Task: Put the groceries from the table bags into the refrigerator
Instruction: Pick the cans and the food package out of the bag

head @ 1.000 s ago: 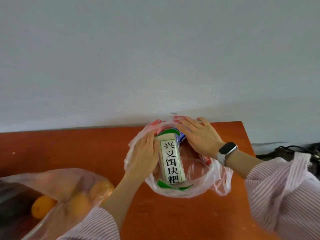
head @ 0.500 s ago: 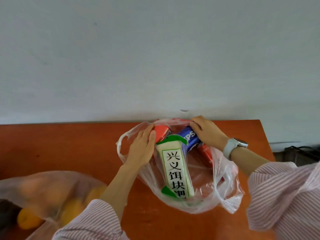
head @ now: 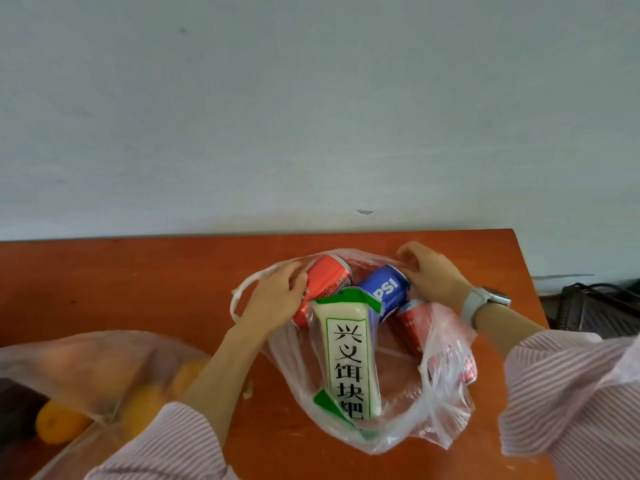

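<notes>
A clear plastic bag (head: 440, 417) lies open on the orange-brown table (head: 138, 282). Inside it leans a white package (head: 349, 358) with green corners and black characters. Behind the package lie a red can (head: 329, 275) and a blue Pepsi can (head: 386, 289), with another red can (head: 412, 323) at the right. My left hand (head: 273, 299) grips the bag's left rim, touching the first red can. My right hand (head: 433, 275), with a watch on the wrist, curls its fingers over the far right rim beside the blue can.
A second clear bag (head: 104, 362) with several oranges (head: 59, 422) sits at the lower left. The table's right edge runs close to the open bag. A dark object with cables (head: 595, 306) lies beyond that edge. A pale wall stands right behind the table.
Both hands have drawn the bag's mouth wider apart. The red and blue cans, covered by my hands a second ago, now show. The white package leans more upright.
</notes>
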Available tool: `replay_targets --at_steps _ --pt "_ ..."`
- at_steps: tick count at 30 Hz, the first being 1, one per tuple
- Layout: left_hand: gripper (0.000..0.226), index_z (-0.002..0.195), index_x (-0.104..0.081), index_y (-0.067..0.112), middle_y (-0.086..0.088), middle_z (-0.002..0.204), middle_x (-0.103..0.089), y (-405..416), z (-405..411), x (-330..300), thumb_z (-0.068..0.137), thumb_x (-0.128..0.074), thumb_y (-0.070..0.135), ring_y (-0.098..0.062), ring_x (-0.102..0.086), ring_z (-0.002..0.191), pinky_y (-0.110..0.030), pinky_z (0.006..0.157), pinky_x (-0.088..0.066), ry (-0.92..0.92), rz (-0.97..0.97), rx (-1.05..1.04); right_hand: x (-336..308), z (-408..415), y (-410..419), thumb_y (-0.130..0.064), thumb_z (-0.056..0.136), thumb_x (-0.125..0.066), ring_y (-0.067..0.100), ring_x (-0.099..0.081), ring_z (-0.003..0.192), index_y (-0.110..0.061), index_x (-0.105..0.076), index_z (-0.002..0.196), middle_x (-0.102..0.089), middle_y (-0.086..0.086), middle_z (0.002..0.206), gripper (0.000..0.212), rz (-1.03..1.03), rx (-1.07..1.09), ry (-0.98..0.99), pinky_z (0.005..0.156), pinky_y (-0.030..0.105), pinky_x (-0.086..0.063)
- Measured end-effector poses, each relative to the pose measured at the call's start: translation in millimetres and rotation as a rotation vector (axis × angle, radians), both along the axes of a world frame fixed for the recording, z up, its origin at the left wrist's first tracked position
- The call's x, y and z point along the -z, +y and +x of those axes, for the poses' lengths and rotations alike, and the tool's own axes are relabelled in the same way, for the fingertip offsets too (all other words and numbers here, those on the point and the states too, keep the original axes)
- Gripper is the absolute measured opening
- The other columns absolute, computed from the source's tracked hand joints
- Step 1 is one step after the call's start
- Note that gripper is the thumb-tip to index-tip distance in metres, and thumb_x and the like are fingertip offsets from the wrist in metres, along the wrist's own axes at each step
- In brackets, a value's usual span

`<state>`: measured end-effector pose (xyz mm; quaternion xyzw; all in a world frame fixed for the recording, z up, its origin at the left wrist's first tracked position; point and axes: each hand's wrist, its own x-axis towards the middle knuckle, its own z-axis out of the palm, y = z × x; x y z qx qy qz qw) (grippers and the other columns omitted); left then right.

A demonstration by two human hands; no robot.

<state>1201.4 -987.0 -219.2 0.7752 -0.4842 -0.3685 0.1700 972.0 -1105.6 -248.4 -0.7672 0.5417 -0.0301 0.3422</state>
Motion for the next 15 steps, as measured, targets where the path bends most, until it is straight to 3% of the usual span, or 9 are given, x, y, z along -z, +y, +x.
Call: replay_targets --at_steps 3,5,7,9,11,13,15 --pt "0.03 0.123 -0.058 0.013 0.0 0.119 -0.062 20.0 -3.7 -16.1 0.094 -0.048 0.015 -0.015 -0.06 0.1 -0.007 0.081 -0.035 -0.148 -0.294 -0.015 -14.7 -6.3 0.2 0.001 0.08 -0.061 0.023 -0.054 0.112 -0.009 -0.053 0.121 -0.057 0.011 0.122 0.043 0.07 0.023 -0.202 0.097 0.032 -0.042" --pt "0.024 0.11 -0.067 0.013 0.006 0.105 -0.067 32.9 -4.9 -27.6 0.09 -0.053 0.011 -0.009 -0.061 0.085 0.001 0.076 -0.035 -0.185 -0.499 -0.053 -26.7 -7.4 3.2 -0.001 0.081 -0.06 0.017 -0.05 0.116 -0.014 -0.053 0.123 -0.053 0.004 0.124 0.045 -0.029 -0.03 -0.216 0.102 0.031 -0.037" --pt "0.026 0.105 -0.069 0.012 0.006 0.101 -0.068 39.8 -2.0 -28.2 0.088 -0.049 0.015 -0.009 -0.064 0.086 -0.006 0.08 -0.042 -0.262 -0.615 -0.007 -41.9 0.4 11.6 -0.007 0.084 -0.057 0.01 -0.044 0.114 -0.017 -0.054 0.123 -0.05 -0.002 0.122 0.041 -0.185 -0.129 -0.19 0.1 0.021 -0.029" --pt "0.035 0.106 -0.068 0.011 -0.002 0.103 -0.07 42.2 2.2 -18.0 0.087 -0.042 0.025 -0.019 -0.066 0.094 -0.027 0.086 -0.047 -0.373 -0.581 0.077 -58.5 16.7 23.4 -0.012 0.086 -0.053 0.01 -0.046 0.114 -0.016 -0.057 0.121 -0.055 -0.001 0.121 0.036 -0.258 -0.222 -0.245 0.097 0.018 -0.028" --pt "0.045 0.114 -0.064 0.016 -0.003 0.112 -0.068 44.3 4.7 -4.2 0.085 -0.038 0.037 -0.023 -0.064 0.103 -0.039 0.091 -0.044 -0.47 -0.418 0.171 -70.5 33.5 36.9 -0.029 0.086 -0.046 0.008 -0.048 0.109 -0.016 -0.059 0.119 -0.06 -0.001 0.117 0.038 -0.272 -0.347 -0.248 0.094 0.02 -0.032" --pt "0.055 0.126 -0.055 0.025 0.003 0.127 -0.06 49.2 7.0 8.0 0.081 -0.036 0.05 -0.019 -0.054 0.118 -0.044 0.1 -0.035 -0.451 -0.24 0.194 -71.4 45.8 50.3 -0.042 0.087 -0.04 0.011 -0.049 0.111 -0.018 -0.056 0.122 -0.061 -0.001 0.12 0.045 -0.285 -0.526 -0.125 0.096 0.027 -0.036" --pt "0.065 0.134 -0.043 0.033 0.008 0.136 -0.051 55.8 10.1 16.9 0.074 -0.031 0.056 -0.015 -0.043 0.128 -0.045 0.105 -0.026 -0.377 -0.156 0.153 -65.5 52.8 62.9 -0.04 0.092 -0.041 0.013 -0.048 0.116 -0.022 -0.053 0.125 -0.057 -0.004 0.126 0.04 -0.258 -0.615 -0.006 0.101 0.03 -0.037"
